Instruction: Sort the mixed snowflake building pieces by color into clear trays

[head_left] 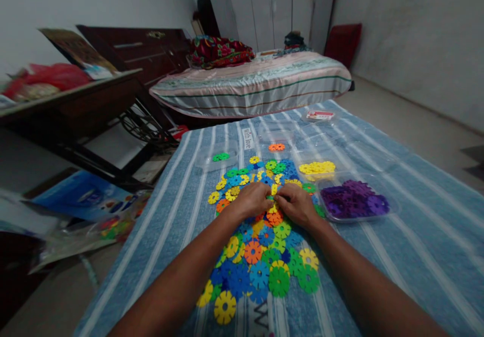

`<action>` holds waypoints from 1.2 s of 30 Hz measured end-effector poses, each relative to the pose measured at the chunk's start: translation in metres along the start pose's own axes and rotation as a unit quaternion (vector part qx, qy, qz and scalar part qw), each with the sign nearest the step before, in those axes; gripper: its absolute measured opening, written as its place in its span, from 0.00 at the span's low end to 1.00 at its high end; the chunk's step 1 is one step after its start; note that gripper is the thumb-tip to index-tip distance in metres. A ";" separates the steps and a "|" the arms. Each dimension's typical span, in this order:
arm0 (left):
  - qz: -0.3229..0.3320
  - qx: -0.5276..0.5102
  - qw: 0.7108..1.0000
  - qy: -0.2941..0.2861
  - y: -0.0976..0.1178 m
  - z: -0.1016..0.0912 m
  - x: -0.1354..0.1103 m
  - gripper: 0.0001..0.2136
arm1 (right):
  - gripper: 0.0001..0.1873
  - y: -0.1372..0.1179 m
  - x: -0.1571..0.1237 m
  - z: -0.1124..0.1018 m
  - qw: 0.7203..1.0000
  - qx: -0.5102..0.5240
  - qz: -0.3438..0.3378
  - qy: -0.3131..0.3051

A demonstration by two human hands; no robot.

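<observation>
A loose pile of flat, notched plastic discs (259, 275) in yellow, green, blue and orange is spread over the striped cloth. My left hand (255, 199) and my right hand (296, 202) meet low over the middle of this pile, fingertips almost together. Both have their fingers bent and closed. Yellow and green discs show between the fingertips, but whether they are gripped or lie beneath cannot be told. To the right of my right hand, a clear plastic tub (363, 219) holds purple discs (353, 198).
Behind the pile stand more clear tubs: one with green discs (221, 156), one with orange discs (277, 147), one with yellow discs (316, 169). A clear container with a red label (319, 115) lies farther back. Beyond are a bed (249, 85) and, left, a dark side table (71, 95).
</observation>
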State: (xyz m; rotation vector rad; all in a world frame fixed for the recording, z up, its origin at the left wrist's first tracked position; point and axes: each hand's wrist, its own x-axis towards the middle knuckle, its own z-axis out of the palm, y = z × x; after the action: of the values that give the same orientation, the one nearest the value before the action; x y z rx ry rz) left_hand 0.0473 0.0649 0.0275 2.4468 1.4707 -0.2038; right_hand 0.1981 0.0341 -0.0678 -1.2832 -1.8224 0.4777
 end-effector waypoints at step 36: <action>0.124 0.016 0.990 -0.067 -0.003 -0.005 -0.023 0.10 | 0.10 -0.001 0.001 0.000 1.000 -0.002 0.004 0.004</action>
State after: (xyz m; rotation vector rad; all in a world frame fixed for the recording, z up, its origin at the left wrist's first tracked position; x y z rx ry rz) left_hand 0.0336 0.0483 0.0379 2.5572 1.1039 -0.3340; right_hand 0.1975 0.0346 -0.0666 -1.2935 -1.8132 0.4739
